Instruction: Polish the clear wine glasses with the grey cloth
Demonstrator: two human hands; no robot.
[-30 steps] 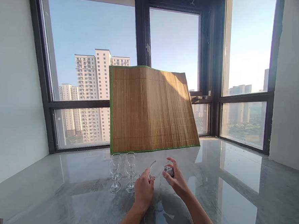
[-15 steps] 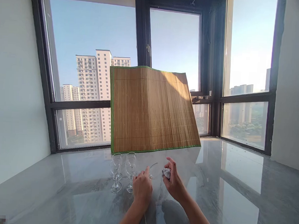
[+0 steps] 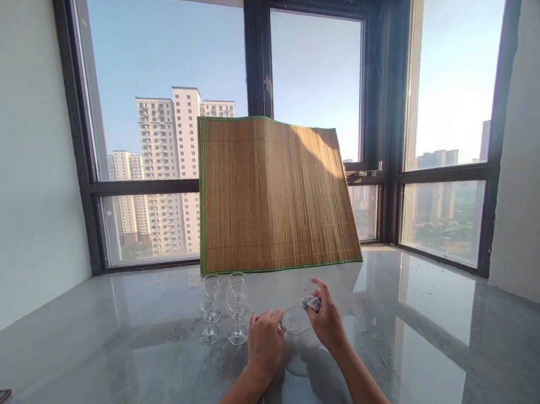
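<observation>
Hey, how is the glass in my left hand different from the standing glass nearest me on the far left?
The held glass is tipped sideways, its bowl toward the right hand; the standing glass is upright. The left hand grips the held glass, while the standing glass rests on the grey surface. Both are clear and see-through.
</observation>
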